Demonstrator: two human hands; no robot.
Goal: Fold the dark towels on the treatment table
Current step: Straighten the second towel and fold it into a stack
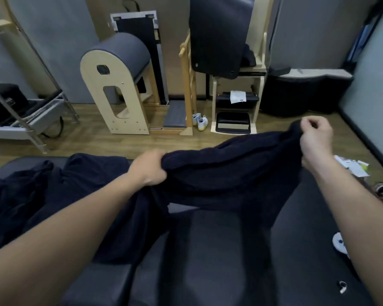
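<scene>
A dark navy towel (228, 171) hangs stretched between my two hands above the black treatment table (307, 239). My left hand (149, 168) grips its upper edge at the left end. My right hand (316, 138) pinches the far right corner, raised a little higher. The towel's lower part drapes down onto the table. More dark towels (29, 195) lie crumpled in a heap on the table's left side, partly under my left forearm.
Beyond the table's far edge lies wooden floor with a ladder barrel (117, 85), a wooden stand (237, 102) holding black boxes, and white shoes (200, 122). A metal frame (29, 120) stands at the left. Papers (352, 165) lie on the floor at the right.
</scene>
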